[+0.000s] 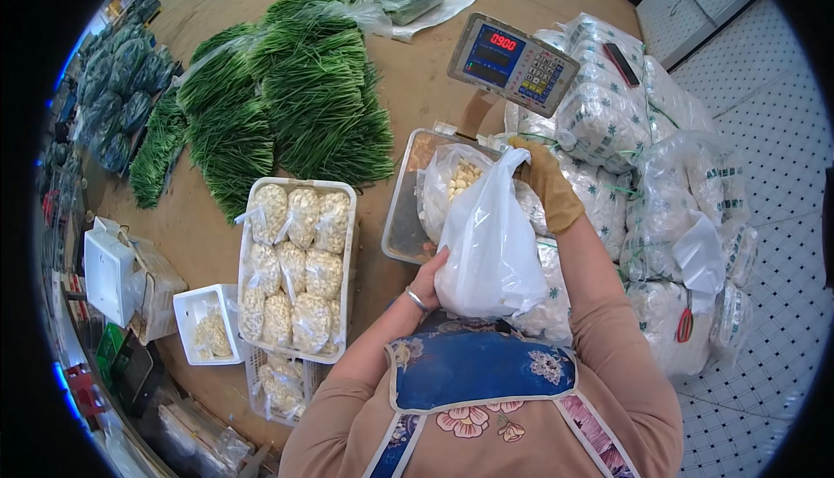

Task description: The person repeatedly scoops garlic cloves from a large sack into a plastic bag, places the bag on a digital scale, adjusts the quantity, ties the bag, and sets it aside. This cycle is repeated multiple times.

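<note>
One white plastic bag (492,248) overlaps the near side of the scale tray (402,226), its top clutched by the gloved right hand (549,186), its left edge seemingly gripped by the partly hidden left hand (427,280), a clear bag (437,184) of pale pieces (464,177) behind.

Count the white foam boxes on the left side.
2 in view. The nearer foam box, with pale cloves inside, is just left of the white crate of bagged cloves; the farther foam box is beyond it, farther left. Clutter may hide others.
</note>
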### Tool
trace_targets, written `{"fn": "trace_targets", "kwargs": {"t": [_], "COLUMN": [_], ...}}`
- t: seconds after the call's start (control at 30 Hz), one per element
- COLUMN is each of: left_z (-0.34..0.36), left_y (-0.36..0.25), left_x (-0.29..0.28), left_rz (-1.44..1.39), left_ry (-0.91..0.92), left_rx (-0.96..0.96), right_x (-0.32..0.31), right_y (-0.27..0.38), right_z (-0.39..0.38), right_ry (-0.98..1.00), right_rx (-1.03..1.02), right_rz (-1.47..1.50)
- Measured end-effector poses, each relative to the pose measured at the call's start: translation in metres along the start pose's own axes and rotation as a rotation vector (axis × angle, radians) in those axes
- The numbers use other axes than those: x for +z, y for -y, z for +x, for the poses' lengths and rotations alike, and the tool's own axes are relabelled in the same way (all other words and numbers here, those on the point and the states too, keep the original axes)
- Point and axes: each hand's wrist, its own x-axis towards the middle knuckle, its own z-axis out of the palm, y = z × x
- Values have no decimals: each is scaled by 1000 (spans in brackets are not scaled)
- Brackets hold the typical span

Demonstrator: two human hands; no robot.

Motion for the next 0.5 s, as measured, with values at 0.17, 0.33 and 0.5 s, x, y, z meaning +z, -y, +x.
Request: {"fn": "trace_targets", "kwargs": {"t": [0.17, 0.33, 0.5], "left_z": [-5, -14, -19], "left_y": [6, 4, 3], "left_x": [5, 11, 18], "left_rz": [-76, -15, 14], "left_ry": [-1, -36, -52], "left_rx": [42, 18, 19], "right_x": [-10, -17, -15], "right_y": [-8, -18, -14], "right_z": [1, 13, 13], "right_ry": [-104, -54, 10], "right_rx": [23, 63, 22], "right_rz": [145, 202, 203]}}
